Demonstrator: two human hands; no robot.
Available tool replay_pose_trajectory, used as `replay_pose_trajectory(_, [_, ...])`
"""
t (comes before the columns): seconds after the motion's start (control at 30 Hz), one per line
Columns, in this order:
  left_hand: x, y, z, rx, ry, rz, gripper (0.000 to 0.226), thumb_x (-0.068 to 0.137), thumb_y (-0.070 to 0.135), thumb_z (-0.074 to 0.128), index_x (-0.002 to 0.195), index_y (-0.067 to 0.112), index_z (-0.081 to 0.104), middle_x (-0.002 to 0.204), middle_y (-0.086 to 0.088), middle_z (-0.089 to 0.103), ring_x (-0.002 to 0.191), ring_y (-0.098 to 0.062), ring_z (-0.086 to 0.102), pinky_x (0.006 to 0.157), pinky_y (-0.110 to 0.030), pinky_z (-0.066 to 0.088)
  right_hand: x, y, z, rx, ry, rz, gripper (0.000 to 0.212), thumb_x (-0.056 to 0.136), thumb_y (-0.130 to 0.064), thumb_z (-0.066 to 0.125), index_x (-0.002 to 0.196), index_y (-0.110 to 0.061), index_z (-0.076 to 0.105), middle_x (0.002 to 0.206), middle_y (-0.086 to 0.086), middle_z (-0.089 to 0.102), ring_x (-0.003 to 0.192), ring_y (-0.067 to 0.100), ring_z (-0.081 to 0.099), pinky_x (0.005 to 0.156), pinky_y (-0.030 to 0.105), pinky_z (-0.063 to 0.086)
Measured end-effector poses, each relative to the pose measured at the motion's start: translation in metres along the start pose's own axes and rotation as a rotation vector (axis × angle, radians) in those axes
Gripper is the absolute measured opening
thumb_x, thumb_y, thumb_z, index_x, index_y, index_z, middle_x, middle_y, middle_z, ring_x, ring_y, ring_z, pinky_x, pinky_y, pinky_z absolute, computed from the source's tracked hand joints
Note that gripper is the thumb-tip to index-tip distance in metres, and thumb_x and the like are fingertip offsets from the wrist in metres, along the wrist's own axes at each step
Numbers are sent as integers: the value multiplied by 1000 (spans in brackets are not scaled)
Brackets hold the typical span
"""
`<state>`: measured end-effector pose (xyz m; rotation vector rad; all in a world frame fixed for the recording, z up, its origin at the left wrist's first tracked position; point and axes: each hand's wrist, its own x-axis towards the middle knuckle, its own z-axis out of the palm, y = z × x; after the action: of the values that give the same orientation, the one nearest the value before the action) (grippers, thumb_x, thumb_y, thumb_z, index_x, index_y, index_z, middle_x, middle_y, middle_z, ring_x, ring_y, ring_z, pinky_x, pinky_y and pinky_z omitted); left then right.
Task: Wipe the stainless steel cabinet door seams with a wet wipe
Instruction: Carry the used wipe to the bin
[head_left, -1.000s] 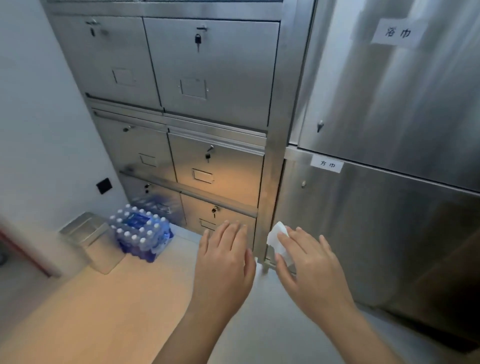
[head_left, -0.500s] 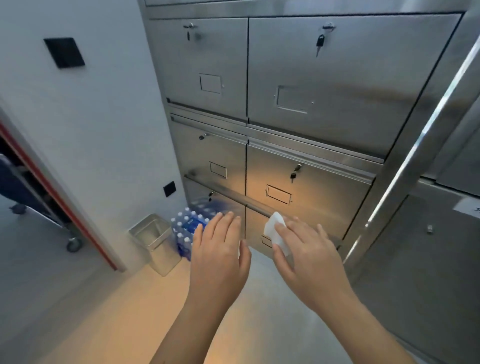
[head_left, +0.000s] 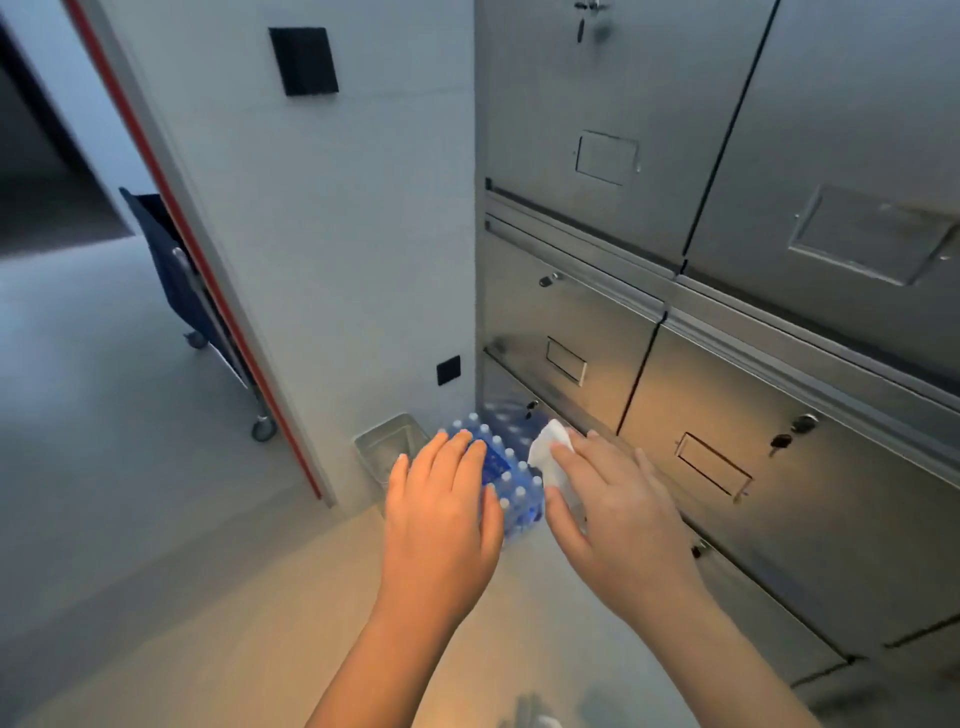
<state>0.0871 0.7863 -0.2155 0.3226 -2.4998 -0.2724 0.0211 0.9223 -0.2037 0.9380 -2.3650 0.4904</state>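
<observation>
A stainless steel cabinet (head_left: 737, 395) with several keyed doors fills the right half of the view; dark seams run between the doors. My right hand (head_left: 618, 514) hovers in front of the lower doors and holds a white wet wipe (head_left: 550, 454) between thumb and fingers. The wipe sticks up past my fingertips, clear of the metal. My left hand (head_left: 441, 514) is beside it, palm down, fingers straight and loosely spread, holding nothing.
A shrink-wrapped pack of water bottles (head_left: 506, 475) stands on the floor against the cabinet's lowest doors, next to a small metal bin (head_left: 387, 447). A white wall (head_left: 353, 260) with black plates adjoins the cabinet. A wheeled cart (head_left: 192, 291) stands past the doorway at left.
The view has swung left, bringing in the wall, doorway and cart. Both hands kept their pose, the wipe still in my right hand, now over the bottle pack.
</observation>
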Motion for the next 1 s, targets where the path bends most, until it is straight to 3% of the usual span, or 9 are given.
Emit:
replay_pose_trajectory(0.13, [52, -11, 25, 53, 31, -88, 40, 63, 4, 79, 102, 1, 68, 108, -13, 67, 103, -32, 63, 85, -55, 45, 55, 29, 36, 90, -14, -52, 33, 67, -11, 78, 98, -4, 70, 98, 9, 69, 95, 29, 67, 80, 53, 50])
replay_pose_trajectory(0.3, [106, -33, 45, 119, 79, -198, 41, 62, 2, 79, 102, 0, 68, 108, -14, 67, 103, -33, 63, 86, -57, 44, 123, 47, 80, 186, -69, -168, 37, 66, -7, 79, 101, -1, 69, 99, 11, 69, 96, 32, 67, 77, 54, 51])
replay_pose_trajectory(0.47, [132, -68, 61, 167, 77, -306, 41, 63, 2, 78, 103, 0, 68, 111, -14, 66, 106, -33, 62, 87, -57, 43, 170, 40, 130, 232, -106, -255, 33, 71, -13, 69, 102, -2, 69, 100, 10, 69, 93, 30, 68, 74, 53, 52])
replay_pose_trajectory(0.57, [145, -98, 72, 189, 78, -350, 42, 62, 1, 79, 102, 0, 68, 112, -15, 65, 107, -34, 61, 86, -58, 43, 193, 29, 163, 240, -156, -293, 39, 78, -23, 48, 103, -4, 70, 102, 8, 70, 94, 29, 68, 74, 53, 52])
replay_pose_trajectory(0.67, [160, -136, 82, 217, 91, -357, 39, 65, 1, 75, 103, -1, 67, 115, -17, 63, 110, -36, 58, 88, -59, 42, 217, 15, 199, 263, -182, -291, 36, 73, -15, 64, 105, -2, 68, 103, 10, 69, 97, 31, 67, 76, 55, 51])
replay_pose_trajectory(0.77, [178, -178, 91, 233, 91, -352, 34, 71, 6, 63, 104, -1, 66, 118, -17, 62, 113, -37, 56, 89, -58, 42, 239, -6, 233, 269, -238, -270, 46, 64, -6, 80, 107, 0, 67, 105, 14, 68, 98, 34, 66, 76, 57, 50])
replay_pose_trajectory(1.0, [217, -267, 113, 224, 63, -337, 38, 70, 3, 66, 107, -1, 65, 120, -17, 61, 114, -37, 56, 89, -57, 42, 287, -44, 310, 256, -351, -322, 54, 63, -7, 82, 114, -1, 64, 109, 11, 68, 101, 32, 65, 79, 56, 49])
